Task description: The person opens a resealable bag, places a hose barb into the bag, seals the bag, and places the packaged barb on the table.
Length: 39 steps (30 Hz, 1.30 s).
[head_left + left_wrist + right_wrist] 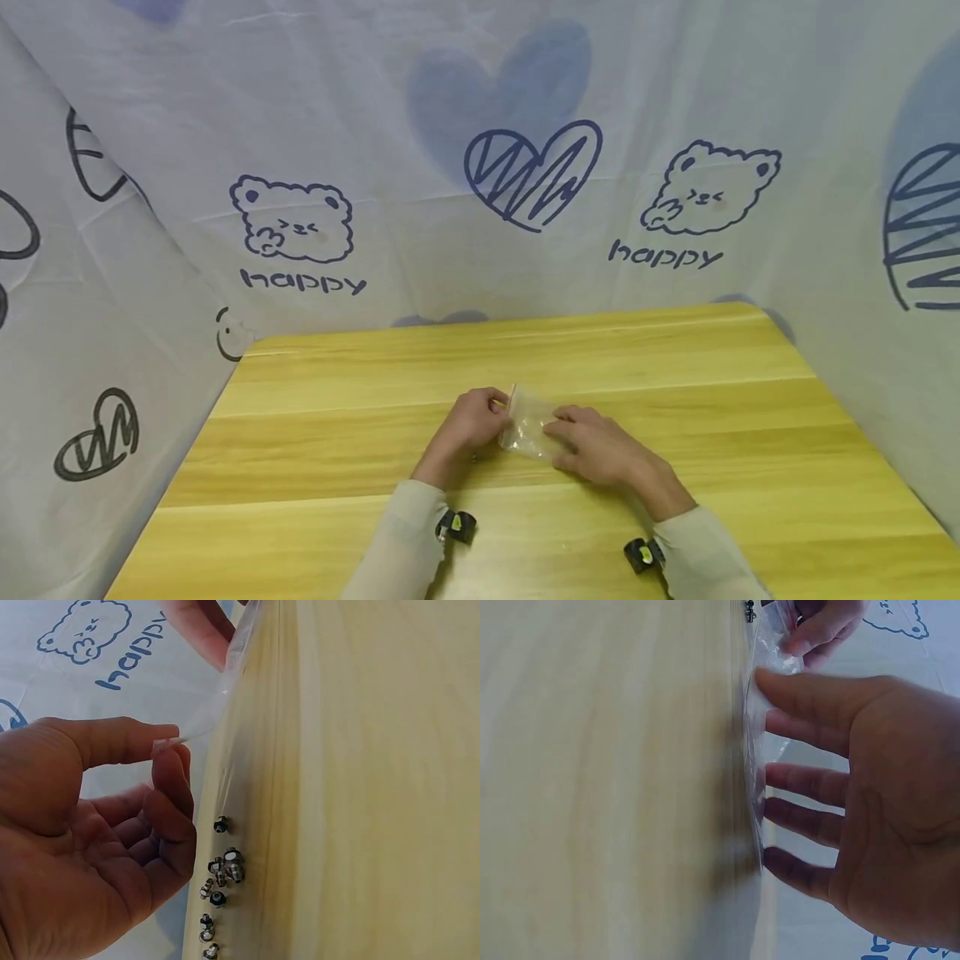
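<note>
A clear zip bag [527,427] with a thin red line along its mouth lies between my two hands over the table. My left hand [477,418] pinches the bag's red-lined edge between thumb and index finger, as the left wrist view shows; its other fingers curl loosely. On the far side, my right hand [900,799] has its fingers extended, the tips touching the bag's film. Several small metal fittings [231,859] with shiny and dark parts lie on the table beside the left hand, mostly hidden by that hand in the head view.
The wood-grain table [315,442] extends to all sides of the hands. Behind it and at both sides hangs a pale printed curtain [420,250] with bears and hearts. Each wrist carries a small black camera [459,527].
</note>
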Each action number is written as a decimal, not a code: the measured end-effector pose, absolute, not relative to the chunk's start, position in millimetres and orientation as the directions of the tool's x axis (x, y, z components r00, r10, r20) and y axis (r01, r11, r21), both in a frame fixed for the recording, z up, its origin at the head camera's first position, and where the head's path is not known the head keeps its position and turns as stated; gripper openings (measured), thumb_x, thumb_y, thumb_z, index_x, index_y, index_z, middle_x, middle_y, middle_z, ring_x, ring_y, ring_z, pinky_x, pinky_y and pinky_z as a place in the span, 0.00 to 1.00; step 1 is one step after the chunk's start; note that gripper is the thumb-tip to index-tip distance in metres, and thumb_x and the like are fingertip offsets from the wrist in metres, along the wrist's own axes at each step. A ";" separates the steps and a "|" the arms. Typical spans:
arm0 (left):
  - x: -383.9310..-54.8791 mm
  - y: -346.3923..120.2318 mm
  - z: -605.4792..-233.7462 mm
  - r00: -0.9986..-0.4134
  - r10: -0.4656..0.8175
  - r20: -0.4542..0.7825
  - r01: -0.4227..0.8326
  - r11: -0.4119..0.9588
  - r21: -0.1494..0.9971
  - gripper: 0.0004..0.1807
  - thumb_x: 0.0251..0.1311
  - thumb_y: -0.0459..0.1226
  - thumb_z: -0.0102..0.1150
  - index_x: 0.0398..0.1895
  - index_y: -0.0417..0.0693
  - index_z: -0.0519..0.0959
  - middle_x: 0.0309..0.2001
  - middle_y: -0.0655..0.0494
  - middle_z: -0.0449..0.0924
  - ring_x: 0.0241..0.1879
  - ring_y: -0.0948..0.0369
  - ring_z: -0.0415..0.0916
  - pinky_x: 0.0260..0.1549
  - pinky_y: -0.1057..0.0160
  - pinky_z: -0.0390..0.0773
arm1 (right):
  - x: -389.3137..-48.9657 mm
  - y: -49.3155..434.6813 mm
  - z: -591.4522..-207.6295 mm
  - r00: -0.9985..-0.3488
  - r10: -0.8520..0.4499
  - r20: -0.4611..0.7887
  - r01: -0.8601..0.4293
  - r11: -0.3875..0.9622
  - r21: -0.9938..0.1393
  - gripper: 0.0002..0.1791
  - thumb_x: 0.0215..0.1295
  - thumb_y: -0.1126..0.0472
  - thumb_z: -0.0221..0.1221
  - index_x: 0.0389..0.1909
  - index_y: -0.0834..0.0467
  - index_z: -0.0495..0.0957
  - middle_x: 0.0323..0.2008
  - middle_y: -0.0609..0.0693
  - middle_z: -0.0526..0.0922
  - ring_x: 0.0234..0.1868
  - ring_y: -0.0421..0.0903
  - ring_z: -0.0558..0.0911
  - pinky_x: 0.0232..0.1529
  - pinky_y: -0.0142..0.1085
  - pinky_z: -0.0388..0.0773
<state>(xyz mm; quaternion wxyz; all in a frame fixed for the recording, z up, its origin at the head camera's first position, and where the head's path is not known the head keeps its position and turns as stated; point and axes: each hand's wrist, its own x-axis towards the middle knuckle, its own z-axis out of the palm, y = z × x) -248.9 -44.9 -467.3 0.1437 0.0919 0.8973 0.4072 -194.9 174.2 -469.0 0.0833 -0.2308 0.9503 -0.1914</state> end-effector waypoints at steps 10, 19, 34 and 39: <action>-250.0 -45.4 -468.4 -0.937 0.294 -0.191 0.050 0.651 0.758 0.14 0.56 0.34 0.58 0.46 0.46 0.78 0.32 0.56 0.80 0.26 0.63 0.72 0.26 0.67 0.71 | -198.1 175.1 -470.7 -0.888 -0.453 -0.081 -0.390 0.834 -0.391 0.26 0.62 0.58 0.63 0.63 0.50 0.74 0.68 0.58 0.67 0.68 0.60 0.66 0.60 0.63 0.64; -248.8 -50.8 -465.0 -0.907 0.329 -0.262 0.022 0.660 0.751 0.15 0.51 0.32 0.57 0.45 0.47 0.76 0.25 0.56 0.76 0.23 0.62 0.69 0.23 0.66 0.68 | -201.6 175.0 -471.2 -0.879 -0.474 -0.049 -0.413 0.809 -0.419 0.24 0.63 0.67 0.58 0.61 0.54 0.76 0.67 0.61 0.68 0.68 0.60 0.66 0.66 0.57 0.63; -251.2 -49.0 -461.8 -0.907 0.319 -0.274 -0.073 0.522 0.850 0.12 0.64 0.39 0.55 0.45 0.41 0.75 0.26 0.53 0.80 0.24 0.60 0.79 0.24 0.65 0.75 | -208.9 165.0 -471.8 -0.887 -0.460 0.039 -0.406 0.737 -0.540 0.25 0.63 0.64 0.58 0.63 0.56 0.73 0.60 0.54 0.73 0.63 0.52 0.72 0.64 0.50 0.69; -251.5 -48.6 -460.5 -0.893 0.340 -0.296 -0.164 0.366 0.916 0.16 0.71 0.39 0.44 0.51 0.36 0.74 0.34 0.49 0.78 0.26 0.62 0.79 0.31 0.61 0.81 | -208.9 160.0 -470.2 -0.913 -0.406 0.037 -0.340 0.708 -0.619 0.22 0.68 0.55 0.57 0.62 0.53 0.73 0.56 0.50 0.77 0.59 0.50 0.76 0.59 0.49 0.72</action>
